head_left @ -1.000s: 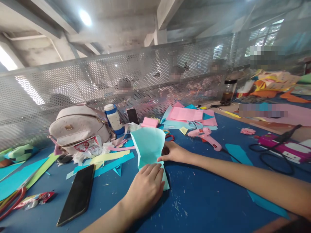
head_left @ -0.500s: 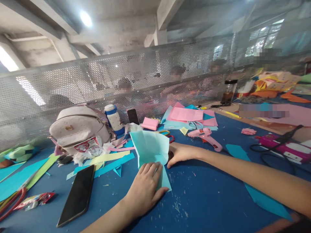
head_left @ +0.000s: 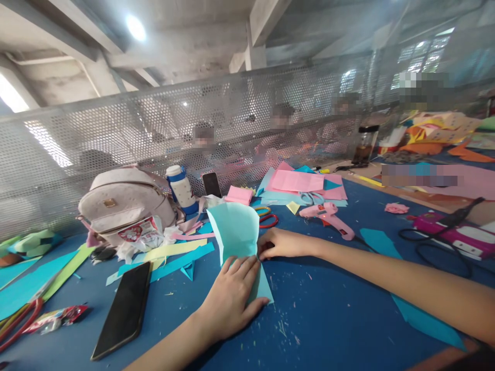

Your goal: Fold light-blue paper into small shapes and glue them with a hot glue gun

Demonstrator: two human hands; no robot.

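A sheet of light blue paper [head_left: 236,226] lies on the blue table, its far part bent upright and curved, its near part flat. Across the flat part my left hand [head_left: 236,288] presses down with its fingers stretched out, thumb near the paper's front corner. At the fold's right edge my right hand [head_left: 275,244] has its fingers pinched on the paper; the fingertips are partly hidden. Just behind the right hand lie scissors with red and yellow handles [head_left: 268,220]. A pink glue gun [head_left: 328,217] rests further right.
A black phone [head_left: 122,309] lies left of my left arm. Behind it are paper strips [head_left: 176,251], a backpack [head_left: 121,201] and a bottle [head_left: 181,190]. Pink and blue sheets [head_left: 296,181] are stacked at the back before a perforated metal screen [head_left: 232,111]. A magenta device [head_left: 452,234] with a black cable is right.
My right hand has moved slightly left along the paper's edge, fingers now closer together. The upright part of the paper has curved and its right side has shifted left. My left hand stays put.
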